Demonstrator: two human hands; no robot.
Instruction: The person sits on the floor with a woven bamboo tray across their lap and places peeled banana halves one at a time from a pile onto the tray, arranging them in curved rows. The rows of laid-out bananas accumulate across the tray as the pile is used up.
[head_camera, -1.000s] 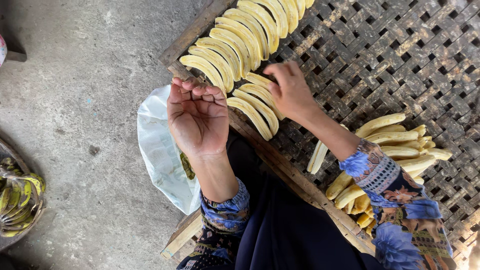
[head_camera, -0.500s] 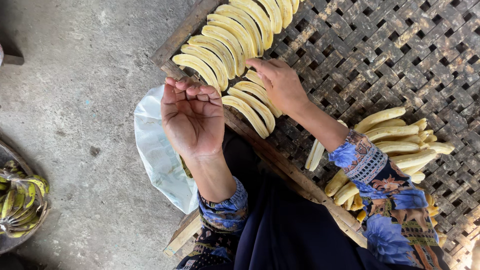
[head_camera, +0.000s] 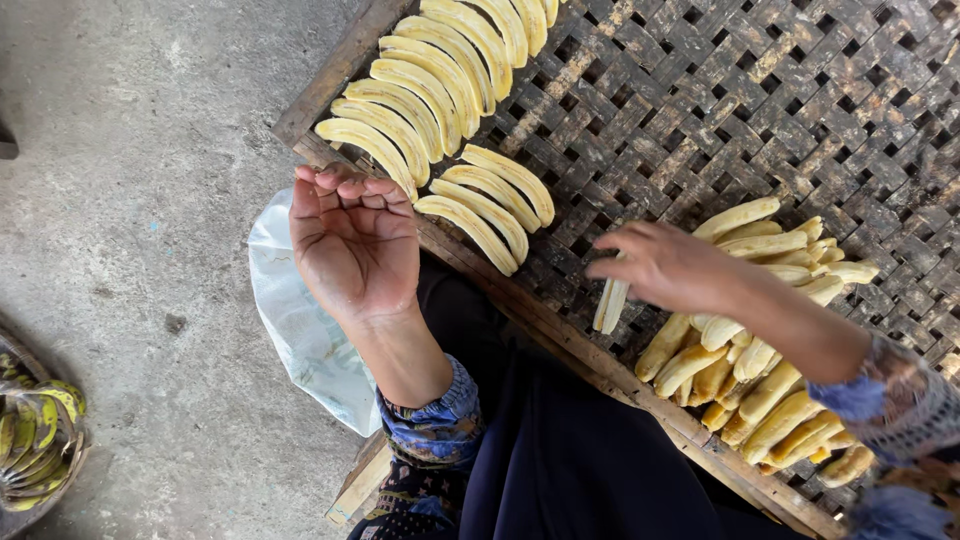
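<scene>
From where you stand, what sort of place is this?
Probably a small outdoor banana-drying spot: sliced bananas laid in rows on a woven bamboo rack, a bare concrete floor, and peels in a basket.

Banana slices (head_camera: 440, 95) on woven tray (head_camera: 740, 110)

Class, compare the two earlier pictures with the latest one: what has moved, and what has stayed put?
The right hand has left the laid-out row of banana slices and swung right, to the heap of peeled bananas; whether its fingers grip one is unclear. The left hand stays raised, palm up, fingers curled, holding nothing. The fanned slices, the woven tray and the white bag lie as before.
</scene>
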